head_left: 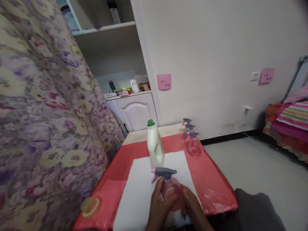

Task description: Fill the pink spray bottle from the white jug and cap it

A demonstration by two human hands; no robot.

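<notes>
A clear pink spray bottle (172, 190) with a grey and pink trigger head stands upright between my two hands, over the front of the white mat (134, 189). My left hand (158, 203) is wrapped round its left side, with the thumb low on the front. My right hand (191, 200) grips the bottle's right side. Just beyond it stands a pale green-white jug (154, 146) with a side handle and a green cap (150, 122). At the table's right edge, several more spray bottles (194, 148) stand in a row.
A red cover (216, 192) lies over the table. A round yellowish lid or dish (90, 207) sits at the front left. A flowered curtain (48, 128) hangs along the left, and a cabinet (137, 110) with shelves stands behind. On the right is a bed (292, 125).
</notes>
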